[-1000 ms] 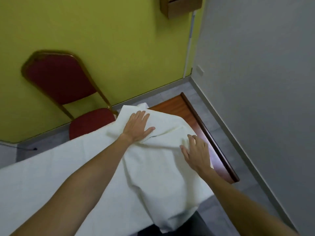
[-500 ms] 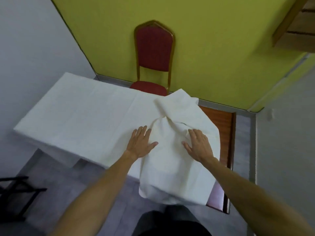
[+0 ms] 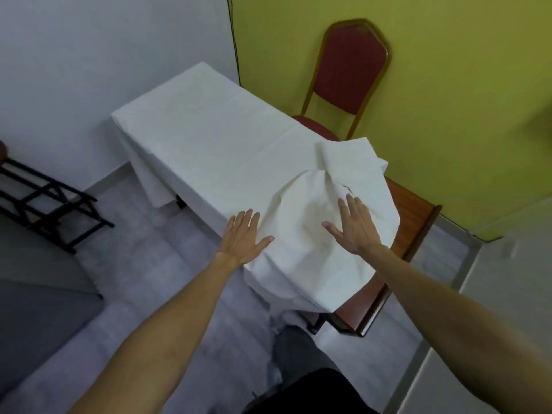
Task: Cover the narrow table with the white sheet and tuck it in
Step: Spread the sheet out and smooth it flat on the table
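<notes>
The left hand (image 3: 243, 239) and right hand (image 3: 354, 225) slid back, fingers open, on the white sheet (image 3: 209, 138); surface (image 3: 415, 204) at 3 o'clock stayed bare.

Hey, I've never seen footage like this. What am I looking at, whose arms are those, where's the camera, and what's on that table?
There is no machine here. A person wears one wide-angle camera on the head, so you look down along their two bare arms. The left hand and the right hand both lie flat, fingers straight, on a white sheet. The sheet is smooth over the far part of the narrow table and bunched up around the right hand. The table's wooden end on the right is uncovered. Neither hand grips anything; they only rest on the cloth. A red chair stands by the yellow wall, and a black rack is at the left.
</notes>
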The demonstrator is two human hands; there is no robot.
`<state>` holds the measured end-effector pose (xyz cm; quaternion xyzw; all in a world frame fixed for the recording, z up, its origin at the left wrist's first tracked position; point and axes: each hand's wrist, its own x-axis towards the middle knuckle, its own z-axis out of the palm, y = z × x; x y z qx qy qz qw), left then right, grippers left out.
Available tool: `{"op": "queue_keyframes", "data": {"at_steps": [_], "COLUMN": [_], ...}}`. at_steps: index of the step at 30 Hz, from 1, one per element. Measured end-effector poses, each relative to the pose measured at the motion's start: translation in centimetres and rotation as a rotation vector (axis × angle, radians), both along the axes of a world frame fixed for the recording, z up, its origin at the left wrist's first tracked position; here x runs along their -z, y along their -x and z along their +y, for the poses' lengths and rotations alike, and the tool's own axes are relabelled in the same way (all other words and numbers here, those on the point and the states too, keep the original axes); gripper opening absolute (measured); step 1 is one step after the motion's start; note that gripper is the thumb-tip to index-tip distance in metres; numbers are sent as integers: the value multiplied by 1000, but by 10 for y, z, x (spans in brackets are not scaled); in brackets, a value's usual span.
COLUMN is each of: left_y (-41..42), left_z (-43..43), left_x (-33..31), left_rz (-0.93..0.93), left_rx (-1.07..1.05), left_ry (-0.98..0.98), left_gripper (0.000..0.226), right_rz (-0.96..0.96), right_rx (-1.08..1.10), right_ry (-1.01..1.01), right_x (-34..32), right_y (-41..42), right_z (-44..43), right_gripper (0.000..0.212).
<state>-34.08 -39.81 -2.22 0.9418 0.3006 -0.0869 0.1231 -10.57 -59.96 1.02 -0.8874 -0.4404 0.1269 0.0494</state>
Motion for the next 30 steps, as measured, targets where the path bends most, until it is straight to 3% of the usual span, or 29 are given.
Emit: {"op": "queue_keyframes", "data": {"at_steps": [6, 13, 18, 24, 30], "left_y": [16, 2, -39, -133, -196], "left_z": [-40, -73, -99, -135, -197], "left_x": [-4, 7, 27, 58, 80], "left_rz": [-24, -45, -119, -181, -106], "left_rx": [-84, -184, -259, -459, -752], "left_ry": [30, 75, 53, 25, -53], "left_gripper": [99, 104, 101, 83, 72], "right_rz": [-29, -28, -33, -53, -73], "right_rx": [-55, -84, -149, -443, -775], "right_ry": [36, -14, -13, -24, -70], "right_x": [-8, -12, 7, 40, 75], "right_y": [-13, -52, -119, -213, -267], "right_z": [-25, -12, 1, 42, 70], "right_gripper": [104, 81, 85, 92, 81]}}
